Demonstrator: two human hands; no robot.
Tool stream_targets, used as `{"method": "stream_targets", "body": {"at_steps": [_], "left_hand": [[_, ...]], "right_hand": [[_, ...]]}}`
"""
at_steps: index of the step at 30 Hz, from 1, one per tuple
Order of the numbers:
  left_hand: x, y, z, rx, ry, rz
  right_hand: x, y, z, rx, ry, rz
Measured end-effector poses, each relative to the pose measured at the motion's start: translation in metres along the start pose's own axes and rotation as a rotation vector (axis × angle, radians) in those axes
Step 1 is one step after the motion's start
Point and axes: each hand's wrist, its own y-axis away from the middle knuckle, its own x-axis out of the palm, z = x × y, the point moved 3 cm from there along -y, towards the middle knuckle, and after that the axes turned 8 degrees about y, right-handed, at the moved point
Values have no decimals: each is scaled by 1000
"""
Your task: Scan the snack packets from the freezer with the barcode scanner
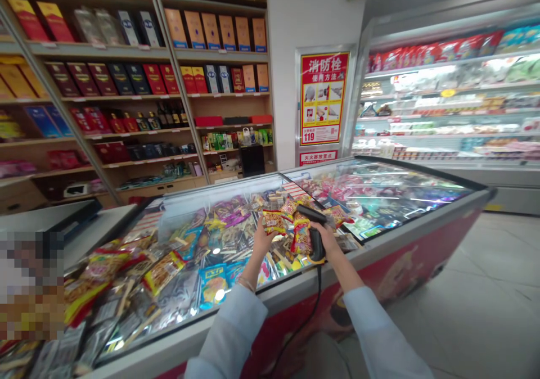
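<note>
My left hand is closed on a small red and yellow snack packet, held up above the glass top of a chest freezer. Wrapped round the handle of a black barcode scanner is my right hand. The scanner's head points left toward the packets, and its cable hangs down over the freezer's front. Just left of the scanner handle is another snack packet; whether a hand touches it I cannot tell. More such packets lie on the glass behind both hands.
Bagged snacks and thin packets are spread over the freezer's left part. The chest freezer's front rim runs close before me. Shelves of boxed goods stand behind, a lit open cooler at right. A black cable dangles near my knees.
</note>
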Motion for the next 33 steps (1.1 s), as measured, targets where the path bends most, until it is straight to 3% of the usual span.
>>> {"method": "stream_targets", "body": {"at_steps": [6,12,15,23,27,33], "left_hand": [[-16,2,-17,97,7,-86],[-47,6,-56,280,-36,-233],[-64,17,-64,292,-32,-305],[-135,52,-37,278,-124,-616],[-169,60,-20,293,-158,-713],[-187,66,1,290,-175,-751]], "right_hand": [[19,20,14,-53,40,60],[47,37,20,-71,79,147],[64,45,18,-63,62,179],[113,75,-2,-25,76,296],[133,85,-12,-25,120,351],[151,94,-19,-18,164,392]]}}
